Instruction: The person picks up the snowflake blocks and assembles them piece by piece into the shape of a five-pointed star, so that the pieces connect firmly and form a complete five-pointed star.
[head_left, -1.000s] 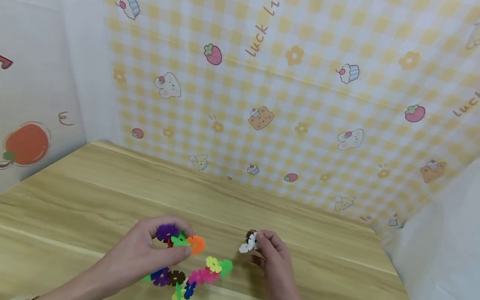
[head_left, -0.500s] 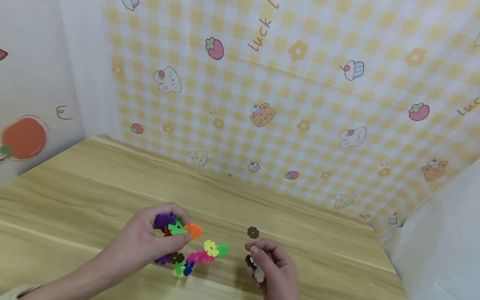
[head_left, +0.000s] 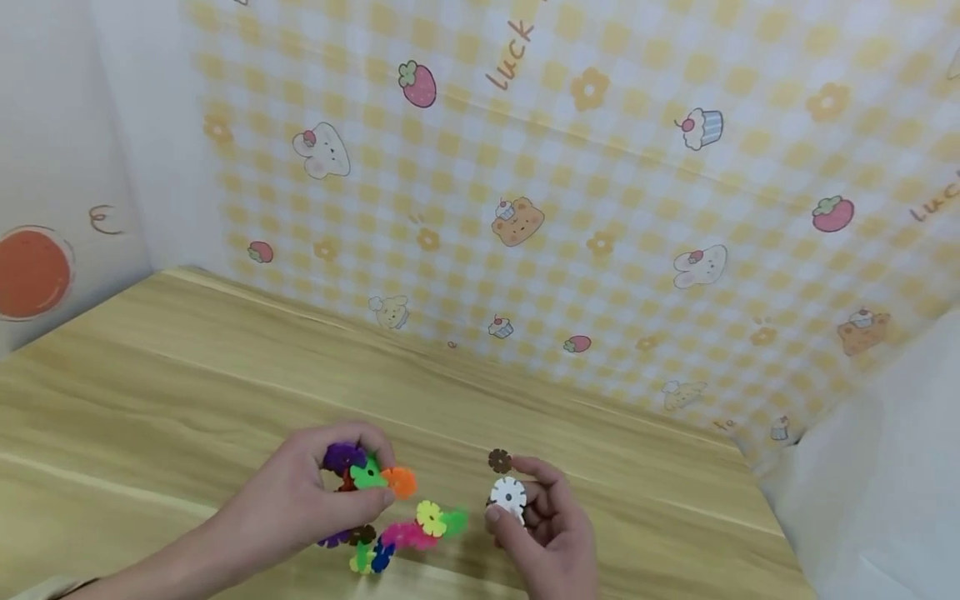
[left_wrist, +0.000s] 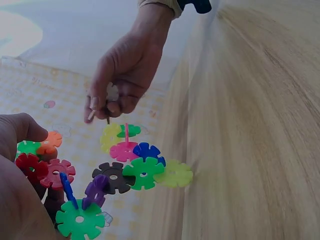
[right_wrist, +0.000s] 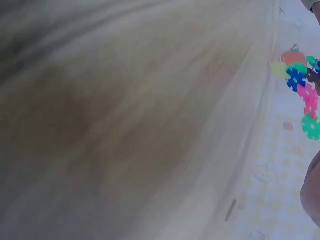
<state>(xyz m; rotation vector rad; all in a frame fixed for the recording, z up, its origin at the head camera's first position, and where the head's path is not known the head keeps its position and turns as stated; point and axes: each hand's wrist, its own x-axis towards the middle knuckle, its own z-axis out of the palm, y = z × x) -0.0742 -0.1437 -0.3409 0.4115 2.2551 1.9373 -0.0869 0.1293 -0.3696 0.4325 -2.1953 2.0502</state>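
Note:
My left hand (head_left: 300, 492) grips a chain of linked plastic snowflake discs, pinching it near an orange disc (head_left: 401, 482) and a green disc (head_left: 367, 473). From there the chain curves below the hand through purple, brown, blue and pink discs (head_left: 408, 536) to a yellow disc (head_left: 431, 517) and a green end. To the right, my right hand (head_left: 551, 525) pinches white snowflake discs (head_left: 508, 495) between thumb and fingers. By its index fingertip is a brown disc (head_left: 499, 460); I cannot tell how it is held. The left wrist view shows a green disc (left_wrist: 80, 219) nearest the camera.
Under both hands is a wood-grain tabletop (head_left: 247, 367). A yellow checked wall covering (head_left: 450, 167) with printed cartoons rises behind it. White cloth (head_left: 892, 467) hangs at the right side, and a pale wall (head_left: 67, 150) stands at the left.
The white discs in my right hand have turned: they tipped downward, then came up to face the camera. The brown disc has separated from them in view. My left hand keeps its grip.

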